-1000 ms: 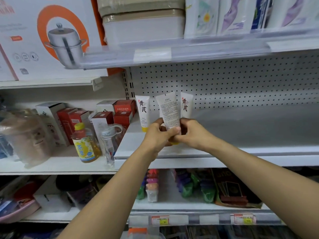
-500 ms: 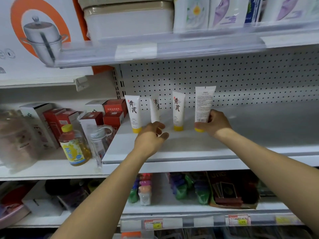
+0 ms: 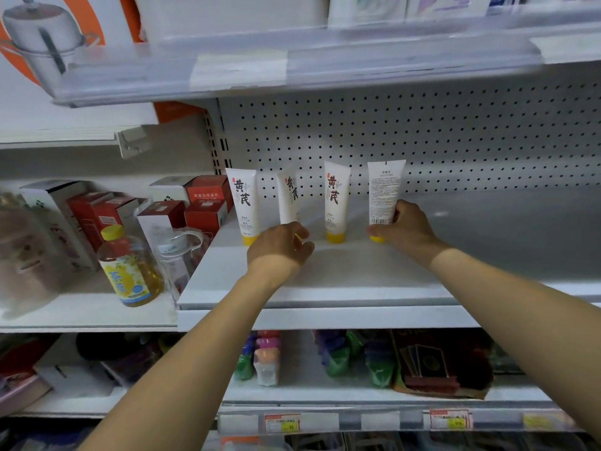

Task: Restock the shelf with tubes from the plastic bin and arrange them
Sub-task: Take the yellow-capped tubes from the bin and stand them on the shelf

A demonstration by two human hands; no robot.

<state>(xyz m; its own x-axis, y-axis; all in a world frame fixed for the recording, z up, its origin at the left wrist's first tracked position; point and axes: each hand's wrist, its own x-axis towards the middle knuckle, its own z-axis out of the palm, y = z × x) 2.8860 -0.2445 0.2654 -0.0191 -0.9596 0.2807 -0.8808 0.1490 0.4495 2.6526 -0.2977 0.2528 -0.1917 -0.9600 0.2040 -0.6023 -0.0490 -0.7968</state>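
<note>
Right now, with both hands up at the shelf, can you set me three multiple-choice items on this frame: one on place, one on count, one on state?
1. Which tube does the right hand hold?
A. the leftmost
B. the third from the left
C. the rightmost tube

2. How many tubes stand on the shelf?
A. two
B. four
C. six

3. How is the rightmost tube turned?
A. small print and barcode outward
B. big black characters outward
C. lying flat on its side

Answers:
1 C: its fingers wrap the tube at the far right of the row.
2 B: four stand in a row on yellow caps, and the left hand holds the second tube at its base.
3 A: only small print and a barcode show on it.
</note>
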